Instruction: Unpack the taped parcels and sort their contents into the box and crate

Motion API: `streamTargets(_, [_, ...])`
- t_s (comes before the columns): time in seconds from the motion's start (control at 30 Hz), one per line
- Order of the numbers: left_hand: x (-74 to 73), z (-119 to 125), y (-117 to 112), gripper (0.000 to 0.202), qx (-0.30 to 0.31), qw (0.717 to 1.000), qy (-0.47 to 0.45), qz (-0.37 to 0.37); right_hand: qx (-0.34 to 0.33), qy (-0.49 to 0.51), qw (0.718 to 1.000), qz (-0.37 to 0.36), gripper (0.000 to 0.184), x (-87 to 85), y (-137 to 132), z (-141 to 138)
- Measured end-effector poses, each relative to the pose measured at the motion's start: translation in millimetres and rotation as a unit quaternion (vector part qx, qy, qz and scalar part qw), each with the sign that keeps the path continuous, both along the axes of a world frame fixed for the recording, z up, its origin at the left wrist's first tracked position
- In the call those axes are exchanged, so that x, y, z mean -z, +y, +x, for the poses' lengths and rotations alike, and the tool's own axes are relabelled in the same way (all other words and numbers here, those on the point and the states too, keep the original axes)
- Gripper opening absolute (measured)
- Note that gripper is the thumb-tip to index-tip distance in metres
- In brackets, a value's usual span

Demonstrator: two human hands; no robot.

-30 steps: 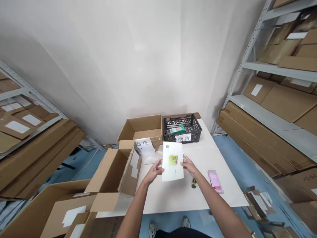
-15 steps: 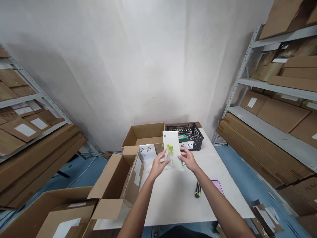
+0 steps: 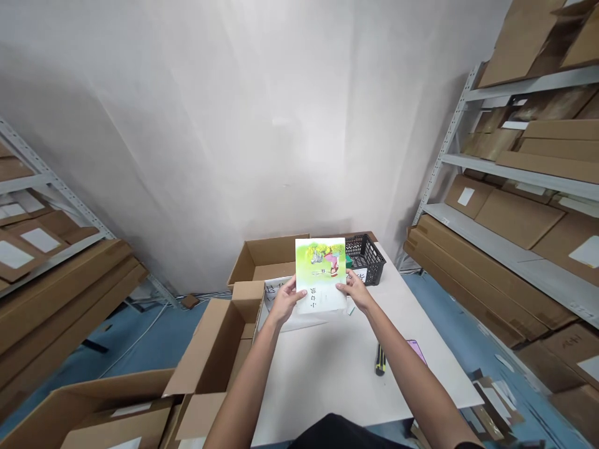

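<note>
A thin picture book (image 3: 321,274) with a green and white illustrated cover is held up over the table, its cover turned toward me and its print lying sideways. Gripping its lower left edge is my left hand (image 3: 284,300), thumb on the cover. My right hand (image 3: 356,292) grips the lower right edge the same way. Behind the book stand an open cardboard box (image 3: 276,244) and a black plastic basket (image 3: 369,254) with a green item in it, partly hidden. A yellow and black box cutter (image 3: 380,360) lies near my right forearm.
On the white table (image 3: 322,380) a phone with a pink screen (image 3: 415,350) lies partly behind my right arm. An open carton (image 3: 219,349) stands at the left, a larger box (image 3: 112,390) below it. Shelves (image 3: 519,240) with cartons line both sides.
The book has been turned so its illustrated cover faces me instead of its mostly white side. Both hands still hold it, now at the lower side edges. The view has shifted slightly.
</note>
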State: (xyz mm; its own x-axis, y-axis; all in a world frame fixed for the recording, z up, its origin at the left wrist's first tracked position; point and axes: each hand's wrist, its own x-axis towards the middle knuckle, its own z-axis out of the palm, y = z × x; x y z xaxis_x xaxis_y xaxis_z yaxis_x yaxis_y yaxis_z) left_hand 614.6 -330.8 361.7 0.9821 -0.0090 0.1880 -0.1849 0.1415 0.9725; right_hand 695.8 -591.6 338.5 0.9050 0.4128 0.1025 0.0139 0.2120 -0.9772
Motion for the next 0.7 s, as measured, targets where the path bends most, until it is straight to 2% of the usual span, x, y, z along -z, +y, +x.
streamTargets(0.1, [0.7, 6, 10, 0.075, -0.138, 0.986, 0.003, 0.094, 0.027, 0.011, 0.998, 0.050, 0.065, -1.2, 13, -1])
streamTargets(0.13, [1.8, 8, 9, 0.074, -0.161, 0.980, -0.002, 0.118, 0.034, 0.001, 0.998, 0.056, 0.063, -2.3, 20, -2])
streamTargets(0.17, [3.2, 10, 5, 0.074, -0.156, 0.979, -0.011, 0.134, 0.029, -0.011, 0.998, 0.055, 0.060, -3.3, 29, -3])
streamTargets(0.27, [7.4, 18, -12, 0.083, -0.055, 0.990, -0.045, 0.124, -0.037, -0.043, 0.998, 0.029, 0.051, -2.7, 61, -3])
streamTargets(0.33, [9.4, 25, -14, 0.083, -0.048, 0.993, -0.061, 0.094, -0.069, -0.056, 0.996, 0.013, 0.050, 2.6, 80, 3])
streamTargets(0.37, [10.2, 28, -11, 0.081, -0.060, 0.994, -0.061, 0.074, -0.058, -0.064, 0.996, 0.005, 0.053, 6.7, 88, 9])
streamTargets(0.43, [11.9, 34, 8, 0.082, -0.065, 0.997, -0.039, 0.028, 0.018, -0.080, 0.996, -0.025, 0.064, 16.7, 96, 25])
streamTargets(0.5, [15.0, 39, 37, 0.086, -0.029, 1.000, -0.004, -0.011, 0.102, -0.078, 0.990, -0.064, 0.079, 27.4, 99, 43])
streamTargets(0.53, [17.4, 41, 53, 0.089, -0.004, 1.000, 0.013, -0.022, 0.116, -0.064, 0.989, -0.073, 0.084, 32.5, 99, 51])
streamTargets(0.6, [24.2, 48, 85, 0.091, 0.008, 0.999, 0.039, -0.028, 0.089, -0.016, 0.994, -0.062, 0.086, 41.5, 102, 67])
streamTargets(0.7, [37.5, 66, 122, 0.086, -0.089, 0.994, 0.063, 0.000, 0.058, 0.038, 0.998, -0.015, 0.076, 50.6, 116, 84])
